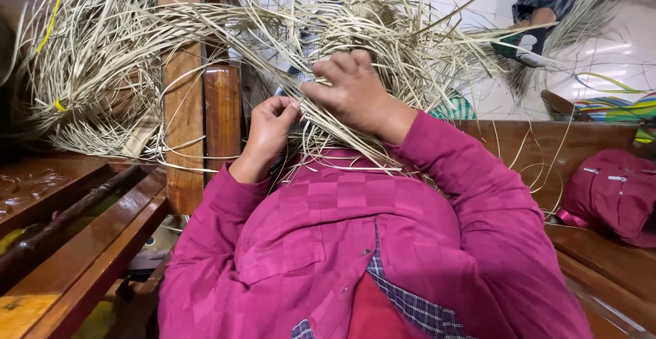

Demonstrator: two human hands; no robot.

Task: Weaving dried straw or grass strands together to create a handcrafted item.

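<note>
My left hand [270,130] pinches a few pale dried grass strands [321,124] between thumb and fingers, close to my chest. My right hand [355,93] lies just right of it, fingers curled over the same bunch of strands. The strands fan out upward into a big tangled mass of straw [383,31] in front of me. My magenta checked sleeves [465,188] fill the lower part of the view.
A wooden post [183,113] stands left of my hands, with another heap of straw [89,59] behind it. Wooden beams [89,243] run along the lower left. A dark red bag [615,192] rests on a wooden bench [601,270] at right. Another person [540,24] sits far right.
</note>
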